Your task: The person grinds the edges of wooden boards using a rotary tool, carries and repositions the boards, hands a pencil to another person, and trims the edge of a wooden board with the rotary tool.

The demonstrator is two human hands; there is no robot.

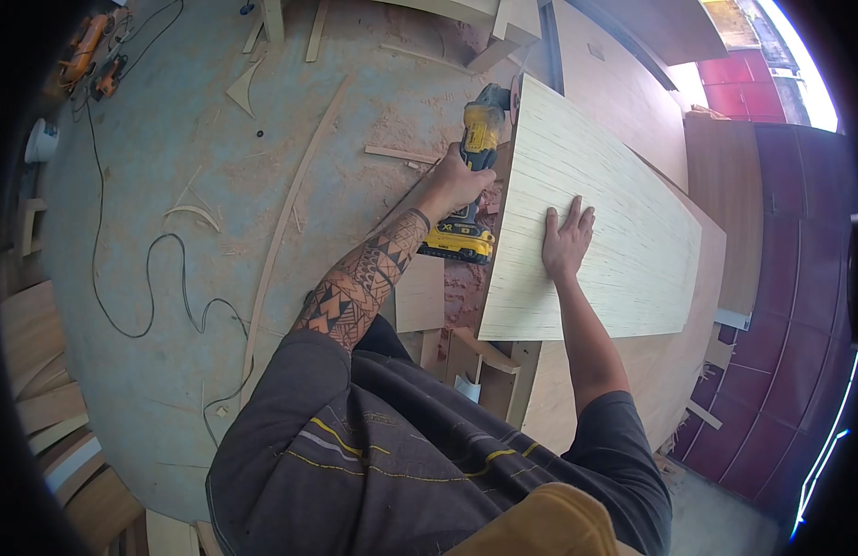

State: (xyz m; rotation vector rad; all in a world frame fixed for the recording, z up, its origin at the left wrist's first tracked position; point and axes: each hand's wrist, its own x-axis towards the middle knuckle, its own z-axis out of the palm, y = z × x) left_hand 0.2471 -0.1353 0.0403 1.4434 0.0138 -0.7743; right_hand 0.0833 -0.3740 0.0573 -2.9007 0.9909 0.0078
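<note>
Grinder, one, is gripped by the left hand, the right hand spread flat on one pale board.

Wooden worktable under pale panel, floor bearing wood strip, black cord

Panel on board, grinder left, perhaps a bucket far left

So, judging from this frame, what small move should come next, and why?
Probably draw the yellow power tool slightly back along the pale panel: the left hand grips it, its disc sits at the panel's left edge near the far corner, and the right hand lies on the panel. Whether disc and panel touch is unclear.
</note>
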